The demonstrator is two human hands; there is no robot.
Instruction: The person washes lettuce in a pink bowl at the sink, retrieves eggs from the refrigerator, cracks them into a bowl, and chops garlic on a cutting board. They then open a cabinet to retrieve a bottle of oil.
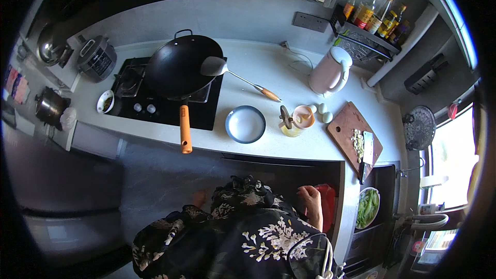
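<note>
My right hand [311, 198] hangs low beside an open drawer, near a red item [326, 205] inside it; whether it holds anything is not clear. My left hand [200, 198] is a dim shape beside my floral garment, in front of the counter. On the hob sits a black wok [180, 66] with a wooden handle, and a spatula [254, 84] rests across its rim onto the counter. A blue-rimmed bowl [245, 124] stands right of the wok handle. Beside it are an oil container [291, 131] and several pale eggs [327, 117]. Chopped pieces and a cleaver [367, 148] lie on a wooden cutting board [341, 128].
An electric kettle [329, 71] stands behind the eggs, below a rack of bottles [366, 11]. The sink [381, 240] at right holds a basket of leafy greens [367, 208]. A small white bowl [105, 102] and a cooker [97, 59] are left of the hob.
</note>
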